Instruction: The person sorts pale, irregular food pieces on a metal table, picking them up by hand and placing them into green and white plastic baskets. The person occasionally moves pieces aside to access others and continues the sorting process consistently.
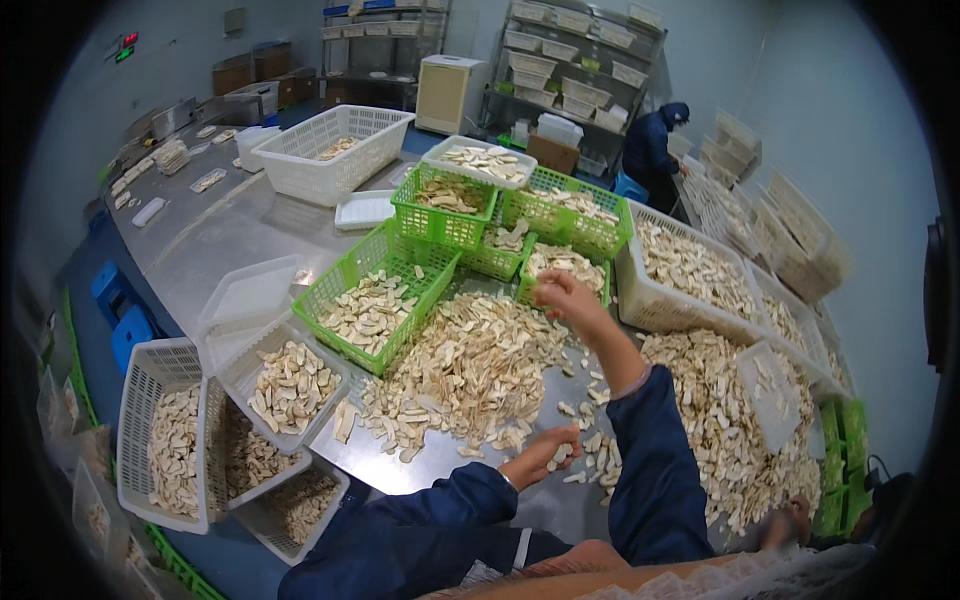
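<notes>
A heap of pale dried slices (480,367), perhaps mushroom, lies on the steel table (375,461) before me. My left hand (536,456) is low at the near side of the heap, its fingers curled around a few slices (560,454). Loose slices (600,457) are scattered just right of it. My right hand (574,301) reaches up to a small green basket (527,289) of slices and covers part of its near side. Its fingers are bent, and whether a slice is between them is not visible.
A larger green basket (450,274) with slices stands left of the heap. White plastic crates (694,319) line the right, beside another heap (697,405). Several filled white crates (212,450) stand at the left. Another person's hand (799,510) is at lower right; a person (652,154) works farther back.
</notes>
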Tool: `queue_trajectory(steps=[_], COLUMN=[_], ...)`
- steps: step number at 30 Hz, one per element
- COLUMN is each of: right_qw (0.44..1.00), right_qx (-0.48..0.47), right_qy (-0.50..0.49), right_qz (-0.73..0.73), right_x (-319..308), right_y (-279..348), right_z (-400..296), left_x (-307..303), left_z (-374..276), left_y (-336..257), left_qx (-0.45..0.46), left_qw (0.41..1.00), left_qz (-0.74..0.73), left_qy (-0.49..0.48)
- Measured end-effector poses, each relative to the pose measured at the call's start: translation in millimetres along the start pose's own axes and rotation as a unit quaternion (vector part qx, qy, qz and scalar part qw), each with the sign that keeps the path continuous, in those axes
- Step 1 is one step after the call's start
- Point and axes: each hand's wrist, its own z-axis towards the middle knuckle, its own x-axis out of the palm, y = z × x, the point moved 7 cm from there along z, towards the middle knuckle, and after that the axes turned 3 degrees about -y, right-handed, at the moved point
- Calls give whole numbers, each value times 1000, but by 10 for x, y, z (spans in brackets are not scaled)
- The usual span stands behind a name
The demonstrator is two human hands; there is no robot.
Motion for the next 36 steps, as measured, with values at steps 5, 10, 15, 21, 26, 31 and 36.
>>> queue_trajectory(steps=[5,10,15,21,26,31,36], right_qw=[958,715,640,654,710,737,723], right_qx=[-204,-607,-686,-676,-619,-616,-641], right_qy=[-121,-11,156,169,209,182,157], right_qz=[-158,-347,-309,-295,-264,-212,-207], right_x=[122,814,1245,1348,1414,1419,1421], right_y=[159,1336,1923,1976,1935,1737,1693], right_z=[-323,-1480,-2333,-2577,-2547,-2550,-2557], left_x=[36,98,28,-131,-77,-30,-91], left_z=[67,99,97,145,110,48,119], left_y=[87,123,-3,117,124,66,93], left_qx=[-19,-24,21,13,-14,-34,-20], left_qw=[999,999,999,999,999,997,998], left_qz=[-36,-20,-8,-31,-36,-53,-39], left_qy=[-3,26,41,-10,-15,-45,-34])
